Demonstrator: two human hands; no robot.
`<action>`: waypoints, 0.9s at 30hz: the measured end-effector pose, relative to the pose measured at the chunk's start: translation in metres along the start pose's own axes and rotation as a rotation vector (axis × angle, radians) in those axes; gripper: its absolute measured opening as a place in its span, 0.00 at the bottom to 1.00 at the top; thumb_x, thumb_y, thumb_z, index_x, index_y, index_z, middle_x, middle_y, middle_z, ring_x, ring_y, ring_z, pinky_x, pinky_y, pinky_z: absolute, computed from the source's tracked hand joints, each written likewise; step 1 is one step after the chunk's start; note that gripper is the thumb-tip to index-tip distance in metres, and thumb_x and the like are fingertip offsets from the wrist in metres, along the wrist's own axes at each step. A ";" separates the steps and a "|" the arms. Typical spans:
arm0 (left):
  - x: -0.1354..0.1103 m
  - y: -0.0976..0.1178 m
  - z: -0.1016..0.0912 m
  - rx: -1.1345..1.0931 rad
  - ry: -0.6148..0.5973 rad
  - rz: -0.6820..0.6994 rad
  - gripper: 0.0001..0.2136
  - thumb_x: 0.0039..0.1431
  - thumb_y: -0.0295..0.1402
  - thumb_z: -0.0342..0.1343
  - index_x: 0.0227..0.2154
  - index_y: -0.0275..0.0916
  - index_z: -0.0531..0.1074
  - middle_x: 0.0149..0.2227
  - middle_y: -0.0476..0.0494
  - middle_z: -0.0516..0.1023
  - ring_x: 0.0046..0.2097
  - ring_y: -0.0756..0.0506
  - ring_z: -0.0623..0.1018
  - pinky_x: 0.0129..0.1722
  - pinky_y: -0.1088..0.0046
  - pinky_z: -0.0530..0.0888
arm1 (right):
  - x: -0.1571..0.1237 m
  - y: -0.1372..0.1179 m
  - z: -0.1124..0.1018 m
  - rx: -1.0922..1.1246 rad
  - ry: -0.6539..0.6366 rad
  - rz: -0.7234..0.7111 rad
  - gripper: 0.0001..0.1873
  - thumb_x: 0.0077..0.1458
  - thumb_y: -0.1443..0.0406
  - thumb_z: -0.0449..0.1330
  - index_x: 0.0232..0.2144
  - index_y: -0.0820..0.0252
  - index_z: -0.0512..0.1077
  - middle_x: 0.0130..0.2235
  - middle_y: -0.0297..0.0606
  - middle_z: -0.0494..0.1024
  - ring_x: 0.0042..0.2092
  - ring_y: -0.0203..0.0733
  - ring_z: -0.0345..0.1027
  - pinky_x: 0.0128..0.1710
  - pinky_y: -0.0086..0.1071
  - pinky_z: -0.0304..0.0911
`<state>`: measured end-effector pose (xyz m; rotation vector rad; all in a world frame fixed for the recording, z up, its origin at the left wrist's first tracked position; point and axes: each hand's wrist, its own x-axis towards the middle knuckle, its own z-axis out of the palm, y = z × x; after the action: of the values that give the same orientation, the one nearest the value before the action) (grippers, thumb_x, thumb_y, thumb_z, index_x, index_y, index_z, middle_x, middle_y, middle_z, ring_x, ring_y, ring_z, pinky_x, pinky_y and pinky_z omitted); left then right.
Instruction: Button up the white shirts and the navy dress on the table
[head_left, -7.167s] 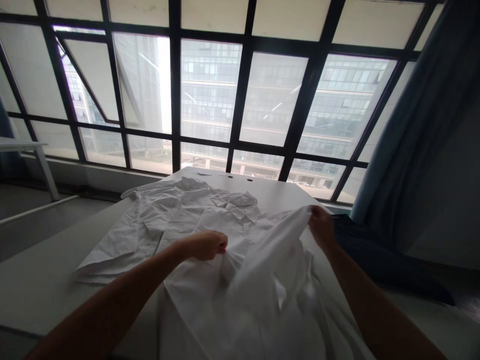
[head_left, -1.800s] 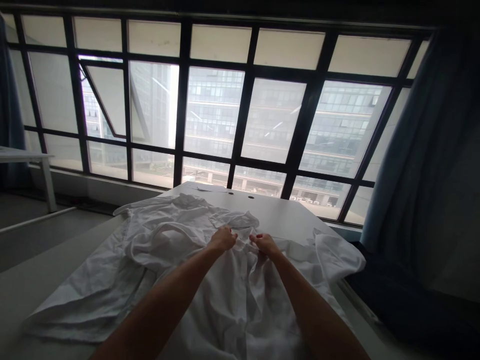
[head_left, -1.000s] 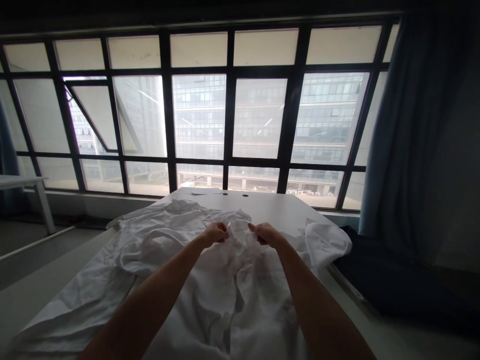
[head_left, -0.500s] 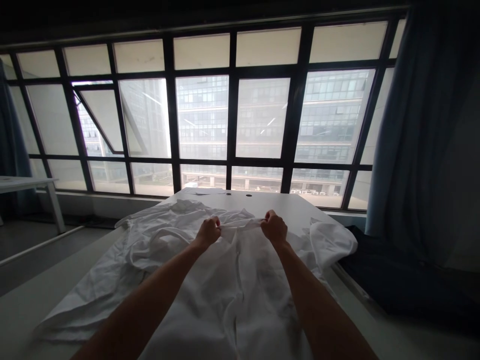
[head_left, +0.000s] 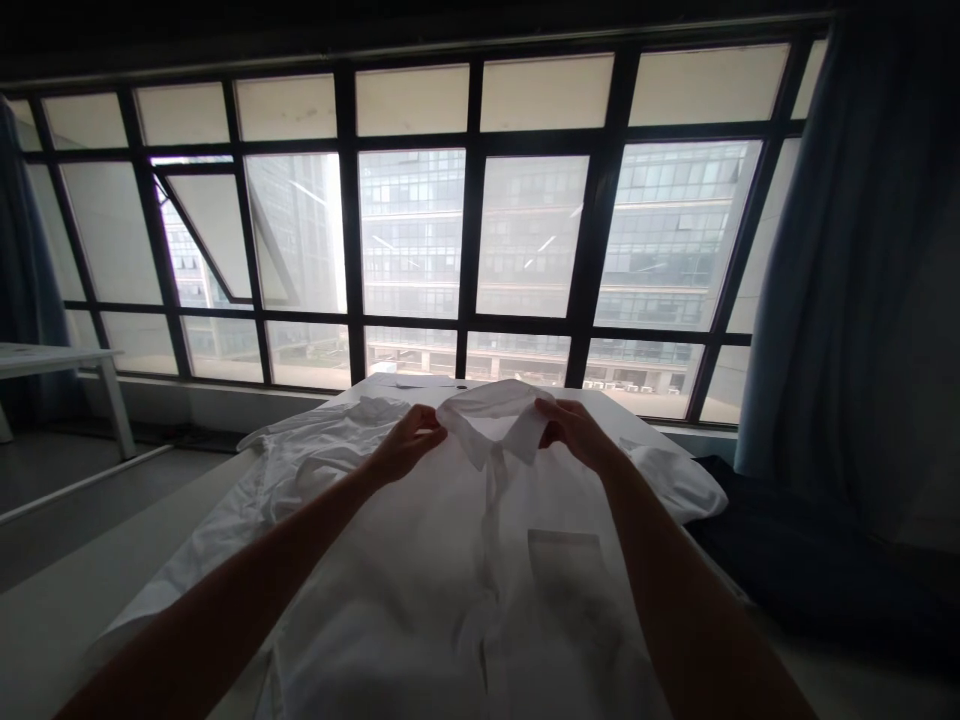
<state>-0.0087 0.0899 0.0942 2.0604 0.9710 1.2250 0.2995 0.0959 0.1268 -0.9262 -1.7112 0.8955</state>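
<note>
A white collared shirt (head_left: 480, 560) with a chest pocket hangs in front of me, front side facing me, lifted off the white table (head_left: 577, 405). My left hand (head_left: 409, 440) pinches the shirt at the left shoulder beside the collar. My right hand (head_left: 574, 430) grips it at the right shoulder beside the collar. Beneath it another white shirt (head_left: 300, 465) lies crumpled on the table, spread out to the left.
A wall of dark-framed windows (head_left: 465, 230) stands behind the table. Blue curtains (head_left: 847, 280) hang at the right, above dark fabric (head_left: 810, 570) lying beside the table. A second white table (head_left: 52, 360) stands at the far left.
Both hands have moved apart along the collar and raised the shirt, so its buttoned front and pocket now hang flat facing me instead of lying bunched on the table.
</note>
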 end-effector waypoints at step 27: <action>-0.057 0.060 -0.213 0.716 0.125 -0.500 0.14 0.53 0.45 0.58 0.30 0.38 0.76 0.27 0.44 0.77 0.31 0.42 0.77 0.34 0.63 0.73 | -0.051 -0.059 -0.021 -0.469 -0.414 0.393 0.28 0.44 0.50 0.67 0.42 0.63 0.75 0.31 0.36 0.75 0.24 0.30 0.61 0.21 0.25 0.58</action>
<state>-0.1994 0.0287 0.2031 2.0232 2.0645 0.8025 0.3216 0.0280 0.1644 -1.5079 -2.1928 1.0076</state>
